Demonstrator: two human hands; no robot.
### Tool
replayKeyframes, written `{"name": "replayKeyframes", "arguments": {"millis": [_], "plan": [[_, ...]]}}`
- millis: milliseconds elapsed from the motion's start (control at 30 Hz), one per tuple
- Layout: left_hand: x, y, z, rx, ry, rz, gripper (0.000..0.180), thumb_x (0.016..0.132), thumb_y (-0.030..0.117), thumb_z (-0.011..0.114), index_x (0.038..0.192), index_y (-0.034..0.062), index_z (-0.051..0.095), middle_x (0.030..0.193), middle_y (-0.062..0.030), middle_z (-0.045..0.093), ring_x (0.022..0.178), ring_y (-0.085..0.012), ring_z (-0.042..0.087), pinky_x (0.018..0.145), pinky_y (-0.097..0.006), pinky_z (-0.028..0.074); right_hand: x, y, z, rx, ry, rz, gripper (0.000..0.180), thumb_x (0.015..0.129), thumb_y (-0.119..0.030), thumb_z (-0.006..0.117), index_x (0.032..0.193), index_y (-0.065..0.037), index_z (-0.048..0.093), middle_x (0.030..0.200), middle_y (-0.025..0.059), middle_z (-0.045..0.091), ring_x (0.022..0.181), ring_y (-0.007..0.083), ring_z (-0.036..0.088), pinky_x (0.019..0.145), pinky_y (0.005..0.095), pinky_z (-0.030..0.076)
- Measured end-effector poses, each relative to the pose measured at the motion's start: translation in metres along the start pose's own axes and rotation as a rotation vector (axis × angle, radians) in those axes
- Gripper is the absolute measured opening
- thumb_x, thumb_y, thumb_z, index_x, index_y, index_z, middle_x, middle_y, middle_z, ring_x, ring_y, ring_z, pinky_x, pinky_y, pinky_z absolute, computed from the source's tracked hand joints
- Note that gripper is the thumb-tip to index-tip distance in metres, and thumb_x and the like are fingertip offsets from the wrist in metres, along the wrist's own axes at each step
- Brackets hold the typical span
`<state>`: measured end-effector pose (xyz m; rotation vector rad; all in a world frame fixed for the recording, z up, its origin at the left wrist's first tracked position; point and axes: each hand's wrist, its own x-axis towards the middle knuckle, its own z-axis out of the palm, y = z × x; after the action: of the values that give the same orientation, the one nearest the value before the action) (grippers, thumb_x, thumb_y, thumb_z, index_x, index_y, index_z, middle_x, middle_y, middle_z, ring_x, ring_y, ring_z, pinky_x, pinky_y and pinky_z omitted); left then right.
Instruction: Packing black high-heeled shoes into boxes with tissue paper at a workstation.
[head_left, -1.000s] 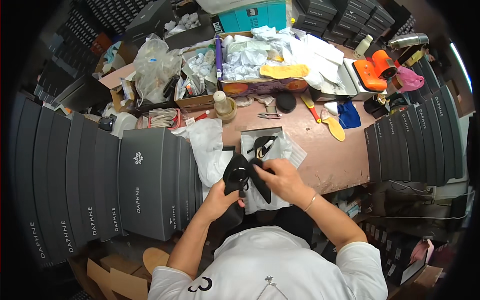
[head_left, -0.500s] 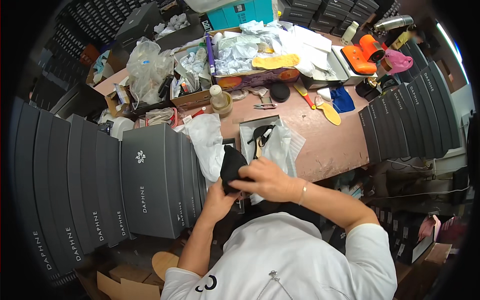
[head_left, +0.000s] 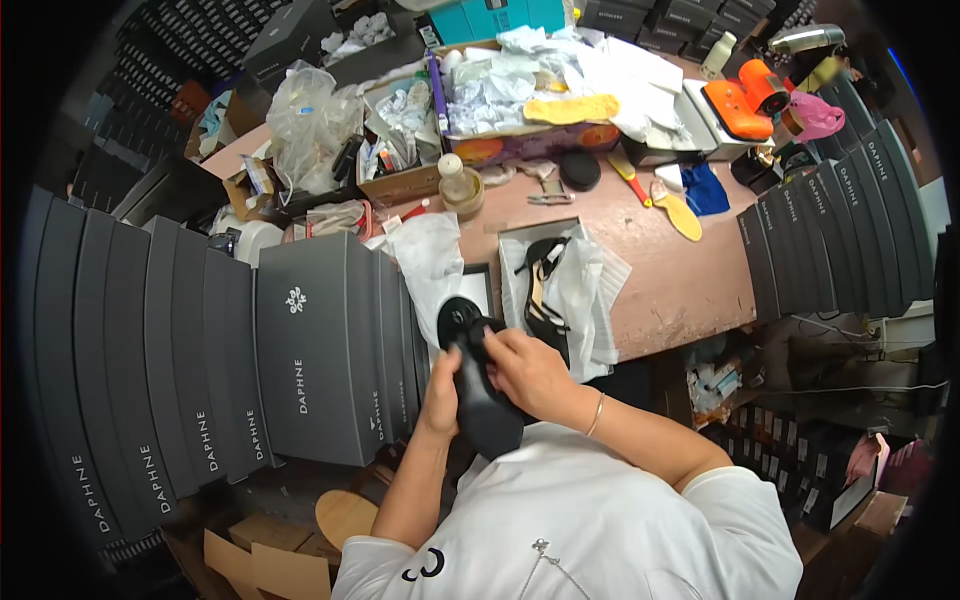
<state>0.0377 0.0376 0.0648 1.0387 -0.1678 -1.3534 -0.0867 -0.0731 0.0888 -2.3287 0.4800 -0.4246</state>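
Cluttered pink workbench [head_left: 680, 290] at twelve o'clock; my left hand [head_left: 440, 385] and right hand [head_left: 525, 370] clasp a black shoe [head_left: 478, 385] between them.

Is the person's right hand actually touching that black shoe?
Touching. The head view shows the right hand laid over the black shoe, fingers pressed onto its upper, while the left hand grips its other side.

Black shoe [head_left: 478, 385], sole up, gripped at table edge

Cluttered pink worktable [head_left: 690, 290], stacked grey boxes [head_left: 200, 370]
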Motion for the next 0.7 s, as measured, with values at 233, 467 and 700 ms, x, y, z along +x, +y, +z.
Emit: {"name": "replayKeyframes", "arguments": {"millis": [233,467,700], "plan": [[0.032,-0.002,-0.004,-0.025,0.046,0.039,0.074,0.093,0.068,0.023,0.09,0.0024,0.056,0.08,-0.0067,0.058,0.071,-0.0156,0.061,0.068,-0.029,0.052,-0.019,-0.003,-0.047,0.658,-0.712,-0.167,0.038,0.077,-0.006,0.051,0.111,0.002,0.064,0.095,0.0169,0.06,0.088,0.0306,0.059,0.084,0.0366,0.047],[0.039,0.007,-0.008,0.121,-0.118,0.033,0.079,0.091,0.07,0.022,0.085,0.001,0.058,0.07,-0.0086,0.061,0.063,-0.0157,0.062,0.061,-0.027,0.053,-0.045,0.113,-0.106,0.274,0.072,0.303,0.034,0.08,-0.006,0.057,0.113,-0.001,0.064,0.091,0.0124,0.059,0.087,0.0244,0.058,0.081,0.0331,0.045],[0.086,0.014,-0.037,1.194,0.229,0.144,0.053,0.097,0.045,0.045,0.096,-0.0047,0.063,0.081,-0.012,0.067,0.067,-0.0207,0.066,0.064,-0.031,0.052,-0.033,0.261,-0.113,0.189,0.522,0.589,0.034,0.084,-0.013,0.06,0.114,0.001,0.062,0.095,0.0126,0.062,0.077,0.0168,0.057,0.07,0.0288,0.046]]}}
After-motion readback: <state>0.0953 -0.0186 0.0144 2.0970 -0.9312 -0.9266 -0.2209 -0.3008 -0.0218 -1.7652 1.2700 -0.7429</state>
